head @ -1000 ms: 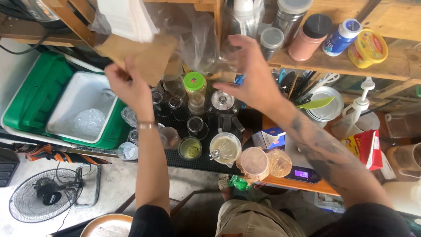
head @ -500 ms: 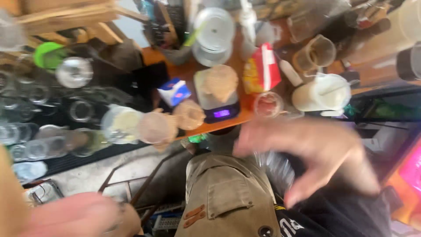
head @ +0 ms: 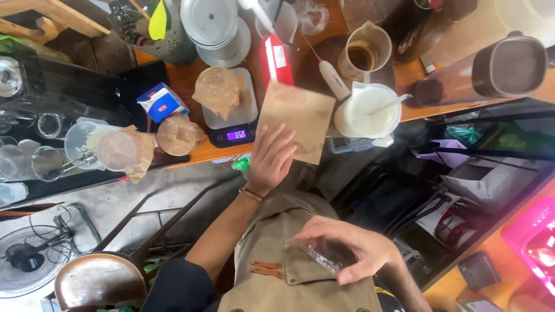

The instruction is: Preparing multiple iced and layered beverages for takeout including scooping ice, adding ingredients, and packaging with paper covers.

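from the head camera, the left hand [head: 270, 157] grips a brown paper filter [head: 296, 120] over the tabletop's [head: 191, 86] front edge, just right of the digital scale [head: 232, 110]. the right hand [head: 350, 247] clutches a clear plastic cup [head: 325, 254] down against the apron [head: 289, 271].

The left hand [head: 272, 156] is stretched out in front of the body, its arm long and nearly straight, with the fingers [head: 284, 143] spread and lying flat. The right hand [head: 347, 245] stays close to the tummy, bent at the wrist, its fingers curled shut.
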